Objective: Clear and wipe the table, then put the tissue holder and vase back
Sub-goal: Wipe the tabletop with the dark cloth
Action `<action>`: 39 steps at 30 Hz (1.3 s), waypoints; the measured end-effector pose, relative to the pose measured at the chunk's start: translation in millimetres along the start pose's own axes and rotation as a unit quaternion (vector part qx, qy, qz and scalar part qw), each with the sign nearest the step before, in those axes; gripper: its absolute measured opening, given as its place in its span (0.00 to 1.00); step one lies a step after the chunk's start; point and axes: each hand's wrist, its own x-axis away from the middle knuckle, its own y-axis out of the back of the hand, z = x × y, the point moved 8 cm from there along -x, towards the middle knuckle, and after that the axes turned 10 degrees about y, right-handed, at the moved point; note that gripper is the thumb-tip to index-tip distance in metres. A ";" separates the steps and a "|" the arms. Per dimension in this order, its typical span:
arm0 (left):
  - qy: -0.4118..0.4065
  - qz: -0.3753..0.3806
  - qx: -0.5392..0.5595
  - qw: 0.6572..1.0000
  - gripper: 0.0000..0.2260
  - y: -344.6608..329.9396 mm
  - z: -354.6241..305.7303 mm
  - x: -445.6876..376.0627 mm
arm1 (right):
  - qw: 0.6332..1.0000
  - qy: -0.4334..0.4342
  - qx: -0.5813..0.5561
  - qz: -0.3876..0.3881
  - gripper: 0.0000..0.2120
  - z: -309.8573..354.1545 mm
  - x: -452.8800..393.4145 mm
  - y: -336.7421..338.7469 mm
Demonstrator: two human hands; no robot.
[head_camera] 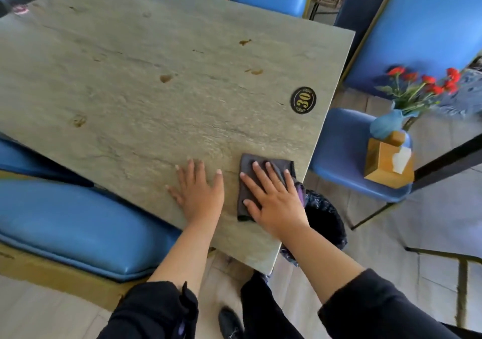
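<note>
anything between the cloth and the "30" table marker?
Nothing. In the head view, only bare table surface lies between the cloth under the right hand and the marker.

Both arms reach forward in pushed-up dark sleeves, the left hand (199, 193) lying flat with fingers spread, the right hand (271, 197) pressing palm-down, fingers straight and splayed.

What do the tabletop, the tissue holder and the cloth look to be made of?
Tabletop: stone-look slab or laminate, matte grey-green with veining. Tissue holder: wood, smooth light brown, visible grain. Cloth under the right hand: soft dark grey fabric, possibly microfibre.
</note>
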 end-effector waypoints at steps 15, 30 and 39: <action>-0.109 -0.019 -0.063 0.992 0.25 -18.6 -97.1 -96.0 | 1.000 -0.020 -0.003 -0.017 0.28 -78.6 -79.6 21.6; -0.132 -0.118 -0.067 0.982 0.25 -11.0 -122.3 -175.8 | 0.993 0.119 0.003 -0.008 0.27 -109.5 -182.9 37.0; -0.117 -0.095 -0.125 0.981 0.26 -19.2 -121.1 -176.8 | 0.996 -0.081 -0.030 0.031 0.28 -140.1 -280.1 45.8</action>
